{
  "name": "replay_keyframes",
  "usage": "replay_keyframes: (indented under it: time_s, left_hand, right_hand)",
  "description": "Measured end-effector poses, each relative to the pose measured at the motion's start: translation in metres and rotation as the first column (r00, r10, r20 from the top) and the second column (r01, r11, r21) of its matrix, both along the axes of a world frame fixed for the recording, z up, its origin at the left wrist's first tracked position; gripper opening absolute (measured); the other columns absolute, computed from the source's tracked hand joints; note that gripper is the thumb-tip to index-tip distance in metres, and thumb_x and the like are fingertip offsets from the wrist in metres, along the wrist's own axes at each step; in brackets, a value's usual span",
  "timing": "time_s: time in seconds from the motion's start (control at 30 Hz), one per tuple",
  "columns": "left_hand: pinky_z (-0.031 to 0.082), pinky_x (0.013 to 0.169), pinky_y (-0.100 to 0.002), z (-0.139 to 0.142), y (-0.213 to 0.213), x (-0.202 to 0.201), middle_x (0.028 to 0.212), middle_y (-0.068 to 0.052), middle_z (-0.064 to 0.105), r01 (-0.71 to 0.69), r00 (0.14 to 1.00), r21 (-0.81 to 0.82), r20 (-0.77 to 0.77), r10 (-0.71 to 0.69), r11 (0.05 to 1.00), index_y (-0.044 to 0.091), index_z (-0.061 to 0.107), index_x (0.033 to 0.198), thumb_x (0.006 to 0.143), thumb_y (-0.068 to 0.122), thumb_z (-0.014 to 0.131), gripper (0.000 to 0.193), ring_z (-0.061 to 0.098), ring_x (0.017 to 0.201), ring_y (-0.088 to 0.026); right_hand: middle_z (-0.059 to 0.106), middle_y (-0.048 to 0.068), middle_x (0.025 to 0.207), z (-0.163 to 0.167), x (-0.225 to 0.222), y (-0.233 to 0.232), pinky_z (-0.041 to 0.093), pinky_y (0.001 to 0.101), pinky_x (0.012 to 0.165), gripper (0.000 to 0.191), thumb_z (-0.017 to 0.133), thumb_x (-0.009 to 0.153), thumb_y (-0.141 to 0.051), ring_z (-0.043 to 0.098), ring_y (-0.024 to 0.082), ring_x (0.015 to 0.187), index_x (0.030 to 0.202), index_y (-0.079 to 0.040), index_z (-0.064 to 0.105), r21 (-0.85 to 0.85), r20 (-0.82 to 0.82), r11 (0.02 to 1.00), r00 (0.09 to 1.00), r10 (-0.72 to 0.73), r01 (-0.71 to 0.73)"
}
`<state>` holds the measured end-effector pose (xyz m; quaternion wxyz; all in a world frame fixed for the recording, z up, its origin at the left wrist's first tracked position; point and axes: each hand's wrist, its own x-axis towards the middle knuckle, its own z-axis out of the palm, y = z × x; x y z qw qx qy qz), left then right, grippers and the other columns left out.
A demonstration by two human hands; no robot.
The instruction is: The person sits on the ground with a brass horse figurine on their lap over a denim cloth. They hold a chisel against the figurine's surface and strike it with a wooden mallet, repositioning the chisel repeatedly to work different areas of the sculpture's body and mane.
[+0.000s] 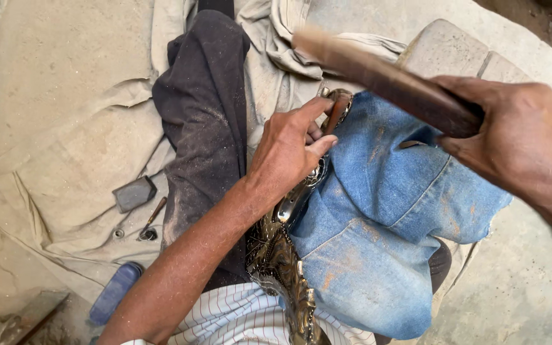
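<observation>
Embossed metal strip, worked on lap.
Left hand (pixel 287 150) pinches a punch (pixel 334 115) against embossed metal strip (pixel 280 259); right hand (pixel 522 137) fist-clamped on raised wooden hammer handle (pixel 384 80).

Soft, even daylight fills the view, bright without glare, and shadows are faint and diffuse. The wooden handle (pixel 384 80) is smeared by motion blur, most at its far end, and the right hand (pixel 519 140) gripping it is slightly soft. The left hand (pixel 289 150) and blue denim cloth (pixel 384 211) are sharp.
</observation>
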<state>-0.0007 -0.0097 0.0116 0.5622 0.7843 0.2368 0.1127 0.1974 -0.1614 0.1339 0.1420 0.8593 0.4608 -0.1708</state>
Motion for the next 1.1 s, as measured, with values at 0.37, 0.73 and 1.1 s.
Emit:
replay_keyframes:
  time_s: [0.37, 0.73, 1.1]
  left_hand:
    - [0.065, 0.058, -0.031, -0.009, -0.001, 0.001, 0.077, -0.009, 0.076, 0.000, 1.000, 0.042, 0.001, 0.000, 0.999, 0.006, 0.066, 0.126, 0.082, 0.010, 0.085, 0.048, 0.077, 0.068, -0.017]
    - [0.064, 0.057, -0.033, -0.010, 0.000, 0.000, 0.078, -0.010, 0.077, 0.021, 1.000, 0.014, -0.001, -0.021, 1.000, 0.010, 0.065, 0.130, 0.084, 0.011, 0.083, 0.050, 0.077, 0.068, -0.018]
    - [0.062, 0.060, -0.034, -0.005, 0.000, -0.002, 0.078, -0.009, 0.076, -0.010, 0.998, 0.037, 0.064, 0.008, 0.999, 0.010, 0.064, 0.133, 0.084, 0.012, 0.084, 0.054, 0.077, 0.067, -0.020]
  right_hand:
    - [0.079, 0.011, 0.098, 0.007, -0.009, 0.005, 0.065, 0.0338, 0.063, 0.067, 0.084, 0.087, -0.021, 0.077, 0.021, 0.067, 0.148, -0.019, 0.057, -0.193, 0.004, 0.974, 0.992, -0.123, 0.121]
    - [0.078, 0.012, 0.099, -0.001, -0.002, -0.003, 0.063, 0.0356, 0.059, 0.059, 0.082, 0.086, -0.016, 0.074, 0.020, 0.067, 0.142, -0.014, 0.064, 0.155, -0.039, 0.988, 0.999, -0.004, 0.010]
    - [0.076, 0.019, 0.101, -0.008, -0.006, -0.013, 0.063, 0.0354, 0.072, 0.065, 0.088, 0.083, -0.016, 0.073, 0.022, 0.080, 0.141, -0.005, 0.062, 0.374, -0.162, 0.913, 0.981, -0.108, 0.162]
